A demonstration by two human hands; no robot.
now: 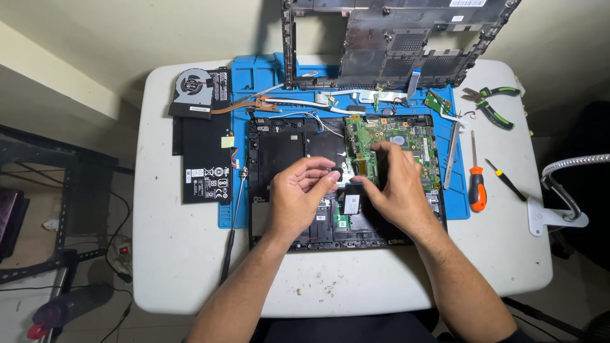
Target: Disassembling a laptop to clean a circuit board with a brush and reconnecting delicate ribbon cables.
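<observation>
Left hand [297,194] over opened black laptop base [279,149], fingers curled, tips pinching something tiny, can't tell what. Right hand [395,184] fingers bent down gripping edge of green motherboard [406,136], seated in base's upper right. Orange screwdriver [476,184] lies right on blue mat [241,76]

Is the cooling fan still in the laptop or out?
Out. The fan lies on the table beside the battery, left of the open laptop base.
</observation>
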